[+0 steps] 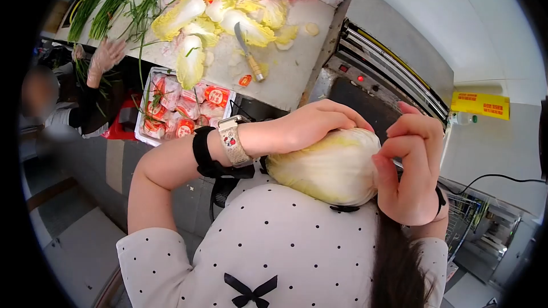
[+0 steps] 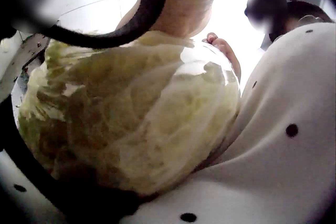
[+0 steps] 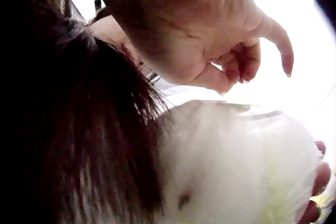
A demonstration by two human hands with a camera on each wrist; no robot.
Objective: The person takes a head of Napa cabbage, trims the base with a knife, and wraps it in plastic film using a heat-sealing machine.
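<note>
A pale yellow-white napa cabbage [image 1: 325, 165] lies sideways against the person's dotted shirt. Glossy highlights show on the cabbage [image 2: 157, 108] in the left wrist view, like clear film over its leaves. The left hand [image 1: 317, 128] holds it from above and the far side, and its fingertips [image 3: 321, 174] curl round the edge in the right wrist view. At the cabbage's white base end is the right hand [image 1: 414, 165], with bent fingers and the thumb close to them. In the right wrist view this hand [image 3: 210, 45] is just above the cabbage; I cannot tell whether it pinches thin film.
Beyond the hands stands a metal wrapping machine [image 1: 377, 74] with a lit red light. Loose cabbage leaves [image 1: 228, 14], a wooden-handled knife [image 1: 248, 51] and green stalks [image 1: 117, 5] lie on the worktop [image 1: 297, 71]. A white crate [image 1: 142, 120] holds wrapped packs; another person's gloved hand [image 1: 107, 57] is nearby.
</note>
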